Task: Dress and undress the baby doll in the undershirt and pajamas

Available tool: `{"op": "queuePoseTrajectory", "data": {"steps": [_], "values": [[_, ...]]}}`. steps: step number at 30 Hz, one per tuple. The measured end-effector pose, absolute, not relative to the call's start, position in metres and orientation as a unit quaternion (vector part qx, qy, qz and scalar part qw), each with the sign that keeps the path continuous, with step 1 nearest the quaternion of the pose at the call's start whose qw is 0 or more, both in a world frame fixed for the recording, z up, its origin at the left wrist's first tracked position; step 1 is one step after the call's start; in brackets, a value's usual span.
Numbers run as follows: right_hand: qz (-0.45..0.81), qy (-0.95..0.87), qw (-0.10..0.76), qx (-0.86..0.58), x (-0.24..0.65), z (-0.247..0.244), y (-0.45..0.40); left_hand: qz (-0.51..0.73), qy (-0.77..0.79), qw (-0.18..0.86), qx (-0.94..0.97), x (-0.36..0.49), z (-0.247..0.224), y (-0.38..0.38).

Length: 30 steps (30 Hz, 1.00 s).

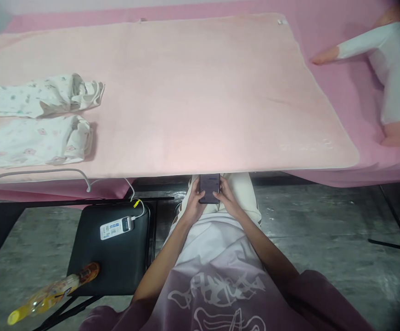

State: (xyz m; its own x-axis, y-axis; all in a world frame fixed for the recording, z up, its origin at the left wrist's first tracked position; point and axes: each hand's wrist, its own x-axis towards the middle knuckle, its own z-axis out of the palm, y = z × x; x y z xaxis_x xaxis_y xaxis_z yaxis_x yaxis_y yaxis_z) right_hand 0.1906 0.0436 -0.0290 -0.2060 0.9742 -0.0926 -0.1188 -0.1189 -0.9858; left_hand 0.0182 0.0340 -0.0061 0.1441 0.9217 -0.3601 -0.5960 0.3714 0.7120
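Note:
Down in my lap, below the table's front edge, a dark smartphone [209, 189] is held upright between both hands. My left hand [195, 204] wraps the phone's left side, its thumb over the lower screen. On the other side, my right hand [228, 198] grips the right edge, thumb also on the screen. Small text shows on the screen but is too small to read. The phone's top end meets the edge of the pink mat [200, 101], which lies flat over the table.
Two folded patterned cloths [41, 96] lie on the mat's left. A baby doll [392, 69] in white clothing is at the right. On the black stool [113, 271] sit a white power bank [115, 228] with a cable [48, 171] and a bottle [55, 292] with a yellow cap.

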Motion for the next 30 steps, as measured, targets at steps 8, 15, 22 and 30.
{"op": "queuePoseTrajectory", "data": {"steps": [8, 15, 22, 30], "values": [[0.612, -0.492, 0.455, -0.420, 0.196, -0.035, 0.044, 0.521, 0.404, 0.726, 0.197, 0.018, -0.004, 0.034], [0.566, -0.488, 0.468, -0.472, 0.181, -0.028, 0.044, 0.537, 0.391, 0.725, 0.181, 0.020, -0.002, 0.035], [0.594, -0.477, 0.465, -0.452, 0.186, -0.027, 0.042, 0.545, 0.402, 0.718, 0.160, 0.021, -0.003, 0.037], [0.602, -0.477, 0.464, -0.441, 0.187, -0.025, 0.043, 0.558, 0.422, 0.694, 0.170, 0.026, -0.011, 0.041]]}}
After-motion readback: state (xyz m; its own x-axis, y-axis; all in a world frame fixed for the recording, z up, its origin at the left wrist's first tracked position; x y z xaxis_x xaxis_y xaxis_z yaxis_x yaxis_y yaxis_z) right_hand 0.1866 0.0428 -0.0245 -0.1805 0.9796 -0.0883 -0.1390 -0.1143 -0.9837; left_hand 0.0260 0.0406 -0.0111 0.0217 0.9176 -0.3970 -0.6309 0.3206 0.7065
